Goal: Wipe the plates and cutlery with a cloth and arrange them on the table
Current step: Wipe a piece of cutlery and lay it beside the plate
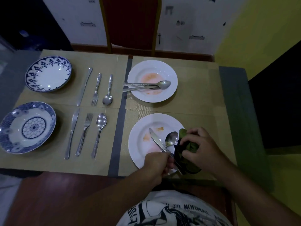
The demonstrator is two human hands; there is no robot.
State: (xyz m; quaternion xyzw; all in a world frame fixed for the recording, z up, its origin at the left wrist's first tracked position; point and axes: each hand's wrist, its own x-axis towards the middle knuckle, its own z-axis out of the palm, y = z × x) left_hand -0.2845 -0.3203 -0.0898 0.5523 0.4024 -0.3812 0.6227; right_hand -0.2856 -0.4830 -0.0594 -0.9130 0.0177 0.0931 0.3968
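Note:
A stained white plate (pixel 140 144) lies on the near right placemat. My left hand (pixel 156 163) grips the handles of a knife (pixel 155 138) and a spoon (pixel 171 138) over that plate. My right hand (pixel 200 147) holds a dark green cloth (pixel 187 154) bunched against the cutlery handles. A second stained white plate (pixel 162 70) at the far right carries a spoon (pixel 161 84) and other cutlery across it. On the left stand two blue-patterned plates (pixel 48 74) (pixel 27 128), each with a knife, fork and spoon laid in a row beside it.
Beige placemats (pixel 203 88) cover a grey table. A red-backed chair (pixel 130 22) stands at the far side. The table's near edge (pixel 65 171) runs just in front of my body.

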